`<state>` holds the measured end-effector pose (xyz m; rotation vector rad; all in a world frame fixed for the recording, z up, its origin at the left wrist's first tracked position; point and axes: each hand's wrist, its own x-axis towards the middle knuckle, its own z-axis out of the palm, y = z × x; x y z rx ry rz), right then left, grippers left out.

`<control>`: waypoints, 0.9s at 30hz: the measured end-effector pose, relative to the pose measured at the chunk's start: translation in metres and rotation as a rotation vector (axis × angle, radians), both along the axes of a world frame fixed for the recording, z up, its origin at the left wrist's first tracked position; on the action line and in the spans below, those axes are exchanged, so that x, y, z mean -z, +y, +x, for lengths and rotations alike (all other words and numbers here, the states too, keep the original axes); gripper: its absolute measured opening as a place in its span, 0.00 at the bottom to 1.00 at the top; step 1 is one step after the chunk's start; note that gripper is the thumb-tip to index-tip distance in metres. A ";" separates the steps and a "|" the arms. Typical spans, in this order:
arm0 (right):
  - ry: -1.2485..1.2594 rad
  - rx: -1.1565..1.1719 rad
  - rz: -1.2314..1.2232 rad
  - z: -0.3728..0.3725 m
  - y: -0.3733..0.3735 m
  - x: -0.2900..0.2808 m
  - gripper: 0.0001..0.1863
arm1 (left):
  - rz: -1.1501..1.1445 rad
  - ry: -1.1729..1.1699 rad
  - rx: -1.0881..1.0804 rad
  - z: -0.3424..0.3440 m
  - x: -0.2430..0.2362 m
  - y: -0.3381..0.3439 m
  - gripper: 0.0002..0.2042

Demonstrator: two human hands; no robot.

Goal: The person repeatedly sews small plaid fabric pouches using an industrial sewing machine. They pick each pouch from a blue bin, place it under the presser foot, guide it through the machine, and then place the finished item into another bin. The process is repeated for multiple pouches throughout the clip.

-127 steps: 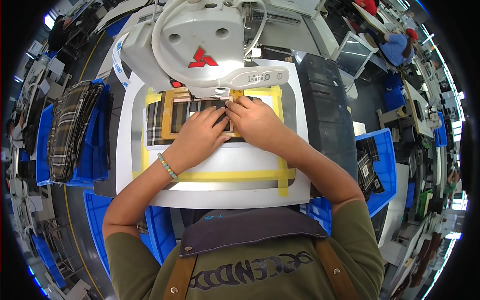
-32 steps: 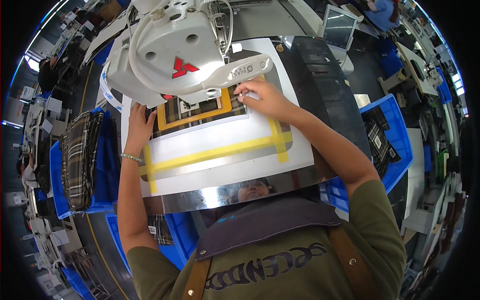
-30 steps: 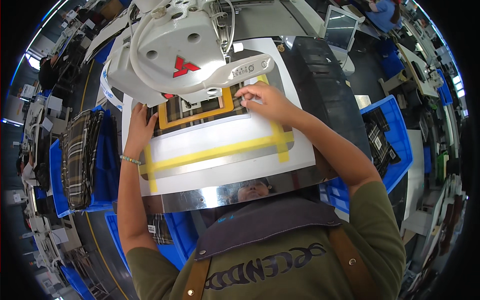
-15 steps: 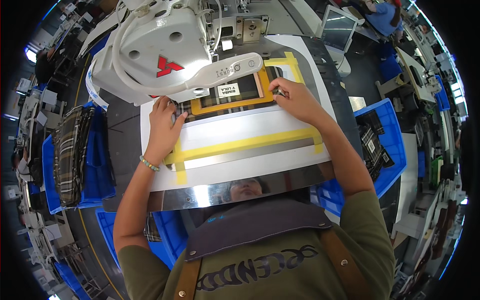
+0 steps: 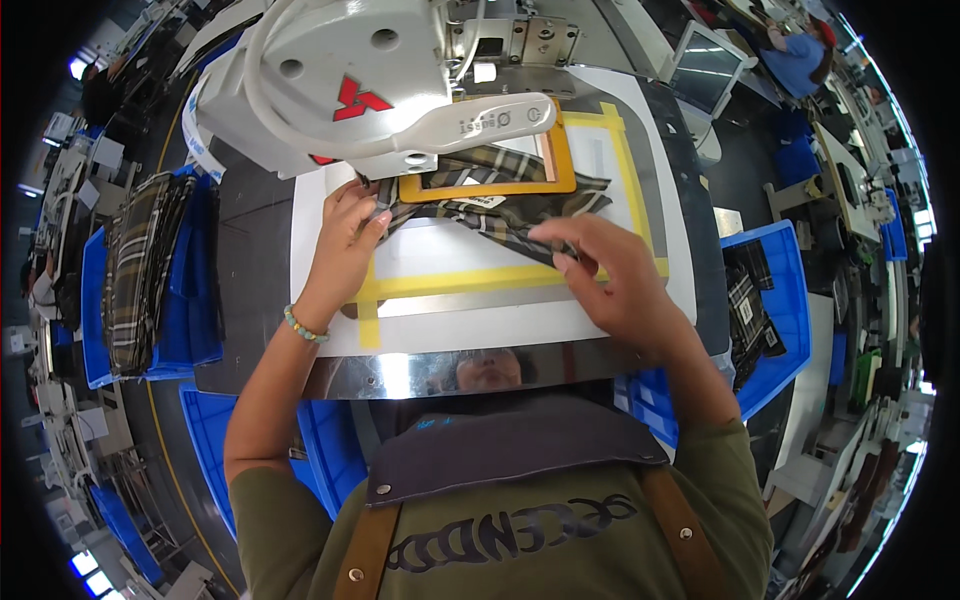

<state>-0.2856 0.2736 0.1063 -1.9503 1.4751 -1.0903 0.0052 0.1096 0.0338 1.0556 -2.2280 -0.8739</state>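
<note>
A dark plaid fabric piece (image 5: 535, 212) with a white label (image 5: 483, 200) lies partly under an orange-yellow clamp frame (image 5: 490, 193). It is creased and skewed, its near side drawn out from beneath the frame. My right hand (image 5: 625, 280) pinches the near corner of the cloth between thumb and fingers, over the white sheet. At the frame's left end, my left hand (image 5: 350, 240) has its fingers closed on the cloth's left edge. Above the frame hangs the white sewing machine head (image 5: 350, 85), which hides the far part of the fabric.
Yellow tape (image 5: 500, 278) borders the white sheet (image 5: 640, 310) on the machine bed. A blue bin (image 5: 205, 320) at left holds stacked plaid cloth (image 5: 145, 270). Another blue bin (image 5: 790, 300) at right holds labelled plaid pieces (image 5: 748, 310). A monitor (image 5: 705, 65) stands far right, near another person (image 5: 800, 55).
My right hand has moved from the frame's right end toward me, pulling the fabric askew and partly out from under the frame. My left hand stays near the frame's left end.
</note>
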 end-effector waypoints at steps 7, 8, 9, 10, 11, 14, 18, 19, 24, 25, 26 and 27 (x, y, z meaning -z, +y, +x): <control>0.049 -0.669 -0.299 0.021 0.017 -0.034 0.19 | 0.479 0.530 -0.259 0.050 -0.039 0.030 0.07; 0.042 -0.748 -0.316 0.028 0.020 -0.038 0.20 | 0.573 0.627 -0.297 0.072 -0.049 0.034 0.05; 0.037 -0.822 -0.276 0.034 0.020 -0.038 0.19 | 0.571 0.785 -0.270 0.101 -0.046 0.036 0.07; 0.024 -0.908 -0.243 0.040 0.018 -0.035 0.18 | 0.552 0.939 -0.254 0.137 -0.043 0.043 0.11; 0.011 -1.002 -0.213 0.045 0.015 -0.033 0.17 | 0.593 1.068 -0.169 0.172 -0.043 0.050 0.11; -0.012 -0.890 -0.039 0.044 0.010 -0.026 0.22 | 0.449 1.098 -0.471 0.220 -0.046 0.092 0.14; 0.121 -0.648 0.056 0.032 -0.002 -0.029 0.16 | 0.341 1.051 -0.982 0.367 0.034 0.141 0.11; 0.116 -0.599 0.064 0.032 -0.002 -0.027 0.15 | 0.320 1.086 -1.078 0.375 0.053 0.147 0.10; 0.089 -0.517 0.125 0.026 -0.014 -0.015 0.15 | 0.332 1.120 -1.645 0.446 0.174 0.220 0.16; 0.111 -0.508 0.140 0.027 -0.013 -0.015 0.16 | 0.431 1.236 -1.570 0.433 0.190 0.222 0.18; 0.122 -0.511 0.144 0.027 -0.014 -0.015 0.16 | 0.544 1.131 -1.650 0.433 0.203 0.232 0.17; 0.128 -0.520 0.150 0.026 -0.017 -0.014 0.16 | 0.488 0.946 -1.654 0.434 0.221 0.244 0.15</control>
